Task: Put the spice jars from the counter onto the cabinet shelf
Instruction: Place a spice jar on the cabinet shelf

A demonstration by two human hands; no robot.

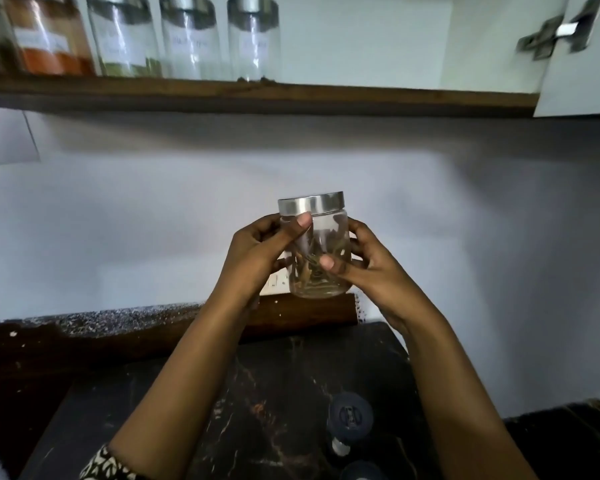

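A clear glass spice jar (321, 237) with a steel lid and dried brownish pieces inside is held upright in mid-air above the dark counter (174, 403). My left hand (257, 251) grips its left side, thumb near the lid. My right hand (371, 268) grips the right side, thumb across the front. Above runs the wooden cabinet shelf (361, 95). Several steel-lidded jars stand on its left part, among them an orange spice jar (49, 32), a jar with green contents (123, 32) and two nearly empty jars (191, 36) (253, 36).
The open white cabinet door (582, 57) with metal hinges hangs at the upper right. Two dark-capped bottles (349, 420) (361, 471) stand on the counter under my right forearm. A white wall socket (276, 282) shows behind the jar. The shelf right of the jars is bare.
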